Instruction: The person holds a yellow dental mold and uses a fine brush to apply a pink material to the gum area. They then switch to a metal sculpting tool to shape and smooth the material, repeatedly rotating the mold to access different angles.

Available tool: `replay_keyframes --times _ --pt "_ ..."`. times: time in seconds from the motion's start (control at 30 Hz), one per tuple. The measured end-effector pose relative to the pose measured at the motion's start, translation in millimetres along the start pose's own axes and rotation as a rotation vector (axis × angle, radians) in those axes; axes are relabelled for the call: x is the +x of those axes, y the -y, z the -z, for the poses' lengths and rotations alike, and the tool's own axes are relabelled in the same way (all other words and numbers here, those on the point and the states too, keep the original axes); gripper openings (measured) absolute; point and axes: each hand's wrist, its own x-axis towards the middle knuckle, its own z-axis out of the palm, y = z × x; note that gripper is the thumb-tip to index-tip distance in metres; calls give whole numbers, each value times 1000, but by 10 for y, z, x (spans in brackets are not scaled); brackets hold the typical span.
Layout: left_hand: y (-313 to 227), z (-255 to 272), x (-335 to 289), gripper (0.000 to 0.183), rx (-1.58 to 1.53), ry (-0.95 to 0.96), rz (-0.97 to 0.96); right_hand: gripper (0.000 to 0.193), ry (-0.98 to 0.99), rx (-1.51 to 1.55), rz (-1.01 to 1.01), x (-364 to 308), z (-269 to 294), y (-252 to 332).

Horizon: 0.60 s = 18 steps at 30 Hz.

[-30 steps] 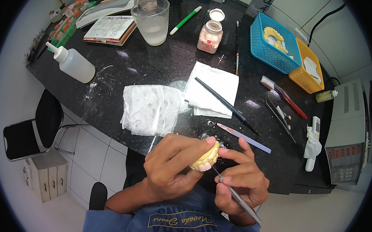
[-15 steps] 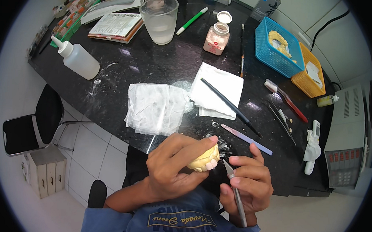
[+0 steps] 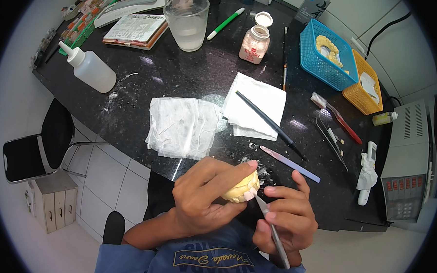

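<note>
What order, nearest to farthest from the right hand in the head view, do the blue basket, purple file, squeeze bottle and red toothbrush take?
1. Purple file, just beyond the right hand
2. Red toothbrush, upper right
3. Blue basket, back right
4. Squeeze bottle, far left

A black chair [image 3: 58,126] stands near a pale cabinet [image 3: 51,209]. The tiled floor [image 3: 114,160] is white; the dark table [image 3: 129,111] gleams.

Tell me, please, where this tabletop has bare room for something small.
The black speckled tabletop is bare between the clear tumbler and wrinkled white tissue, and, though smudged white, between that tissue and the translucent squeeze bottle. The right side is crowded around the red-handled toothbrush and silver tweezers.
</note>
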Motion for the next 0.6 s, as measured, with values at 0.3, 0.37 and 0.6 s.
replay_keyframes --times 0.3,0.37,0.6 --pt "0 8 -4 53 -4 11 7 30 29 -16 -3 22 -8 -4" --pt "-4 11 -7 53 2 11 13 29 18 1 -2 -2 12 -1" --pt "3 -5 2 55 -39 -6 -2 25 -266 118 -108 -98 -37 -46"
